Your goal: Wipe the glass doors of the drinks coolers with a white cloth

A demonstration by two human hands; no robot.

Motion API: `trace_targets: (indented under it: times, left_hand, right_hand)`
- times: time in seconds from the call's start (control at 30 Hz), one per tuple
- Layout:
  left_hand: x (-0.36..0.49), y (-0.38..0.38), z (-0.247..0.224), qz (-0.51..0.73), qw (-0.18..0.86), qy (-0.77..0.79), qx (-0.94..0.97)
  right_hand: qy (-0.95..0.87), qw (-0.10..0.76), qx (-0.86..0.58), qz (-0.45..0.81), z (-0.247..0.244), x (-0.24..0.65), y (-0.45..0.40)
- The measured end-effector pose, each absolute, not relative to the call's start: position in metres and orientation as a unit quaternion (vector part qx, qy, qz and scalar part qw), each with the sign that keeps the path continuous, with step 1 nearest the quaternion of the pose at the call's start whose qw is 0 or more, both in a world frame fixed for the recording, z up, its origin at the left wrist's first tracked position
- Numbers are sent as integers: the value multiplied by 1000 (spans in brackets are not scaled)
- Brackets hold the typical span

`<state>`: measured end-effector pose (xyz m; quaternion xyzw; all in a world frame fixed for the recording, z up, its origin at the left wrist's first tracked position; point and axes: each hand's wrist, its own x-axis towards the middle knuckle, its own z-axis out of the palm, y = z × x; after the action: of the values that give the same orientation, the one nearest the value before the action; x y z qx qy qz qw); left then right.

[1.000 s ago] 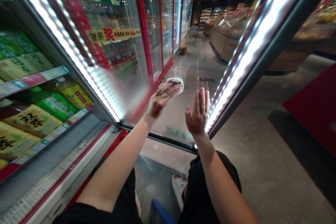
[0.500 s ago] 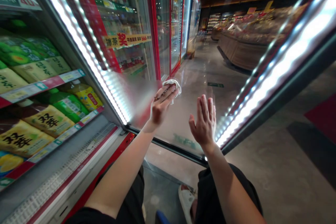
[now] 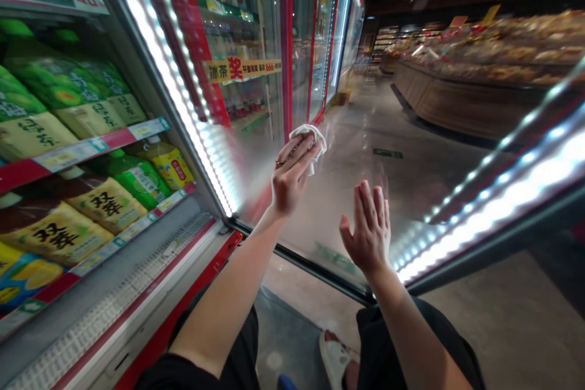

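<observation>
My left hand (image 3: 291,175) presses a folded white cloth (image 3: 321,141) against the glass door (image 3: 320,213), fingers laid over it. A whitish, cloudy smear (image 3: 256,177) shows on the glass to the left of that hand. Lower and to the right, my right hand (image 3: 367,228) rests flat on the glass with its fingers stretched and the thumb apart, holding nothing. Bright LED strips line the door's left side and right side. Part of the cloth is hidden beneath my left fingers.
On the left are cooler shelves with green-labelled bottles (image 3: 59,85) and brown drink bottles (image 3: 109,201). A yellow sticker strip (image 3: 244,69) shows beyond the glass. A wooden display counter (image 3: 448,85) stands at the right. My white shoe (image 3: 336,359) is below the door's dark bottom edge.
The view has turned slightly left, so the shelves, door and both hands appear farther right. The cloth stays under my left hand, and my right hand remains flat on the glass.
</observation>
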<state>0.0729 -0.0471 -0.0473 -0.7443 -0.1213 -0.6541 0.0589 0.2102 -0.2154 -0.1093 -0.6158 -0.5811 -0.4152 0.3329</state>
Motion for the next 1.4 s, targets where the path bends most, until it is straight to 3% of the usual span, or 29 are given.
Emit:
trace_targets:
  times: [0.2,0.3,0.43,0.57,0.7,0.9,1.17,1.4]
  left_hand:
    - [55,-39,-70,-572,178,-94,-795]
    - [41,-22,-77,-550,207,-172,-791]
    - [33,-5,-64,-646,94,-288,-701]
    - [26,-4,-67,-658,2,-162,-735]
    - [19,-1,-89,-623,-19,-103,-775]
    - [17,18,-77,-660,-95,-187,-721]
    - [17,17,-103,-655,-71,-139,-739]
    - [18,42,-70,-715,-145,-211,-651]
  right_hand:
    - [-607,303,-617,-397,-104,195,-212]
    - [-629,283,-600,-405,-89,188,-202]
    - [-653,247,-588,-409,-60,178,-179]
    - [-672,215,-581,-406,-35,168,-152]
    - [-685,204,-567,-409,-26,161,-131]
    - [-682,175,-581,-408,-33,165,-123]
    - [-674,183,-573,-428,-33,156,-124]
    - [-720,158,-546,-397,-40,134,-118]
